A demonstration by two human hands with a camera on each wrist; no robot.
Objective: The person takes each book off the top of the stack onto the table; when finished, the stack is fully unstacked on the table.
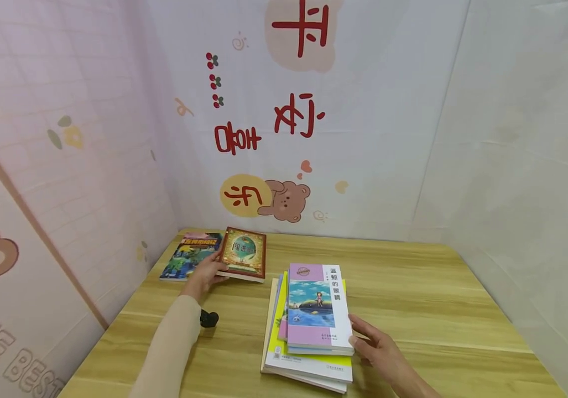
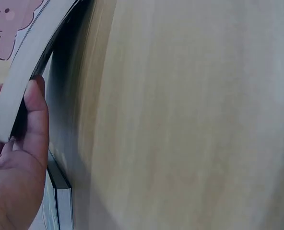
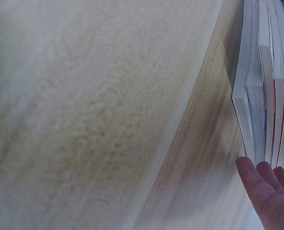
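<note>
My left hand grips a brown-bordered book with a green oval on its cover, by its lower left corner. In the left wrist view, the fingers wrap its edge, and a gap shows between the book and the table. Beside it lies a colourful comic-style book, partly covered by that hand. At the right side of a stack, my right hand has its fingertips by the edge of the top book, a pink-and-white one with a sea picture. The right wrist view shows extended fingers near the stack's page edges.
Under the top book are several others, among them a yellow book, unevenly piled. The wooden table meets a printed cloth backdrop at the back and left. A small black device sits at the left wrist.
</note>
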